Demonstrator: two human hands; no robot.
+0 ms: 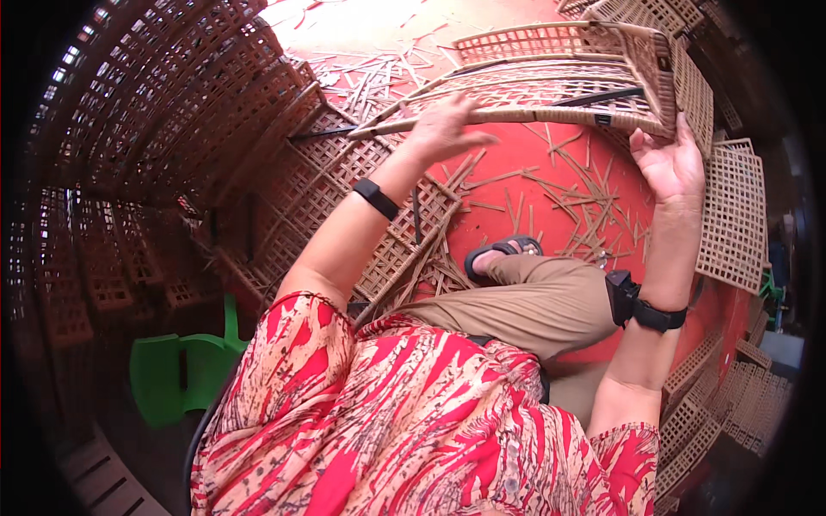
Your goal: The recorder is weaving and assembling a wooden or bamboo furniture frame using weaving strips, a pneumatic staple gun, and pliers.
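above the red floor (509, 150), a woven basket (555, 113) is tilted, with the person's two hands at it. the left hand (443, 131) is by its near rim, thumb spread away from the fingers. the right hand (674, 165), palm up, has its fingertips at the basket's lower right corner; whether they pinch it i cannot tell. strips (594, 211) lie scattered below, with a woven panel (372, 258) and a green chair (202, 370) to the left.

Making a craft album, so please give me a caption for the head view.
Left hand and right hand at a woven basket, above a red floor scattered with loose strips.
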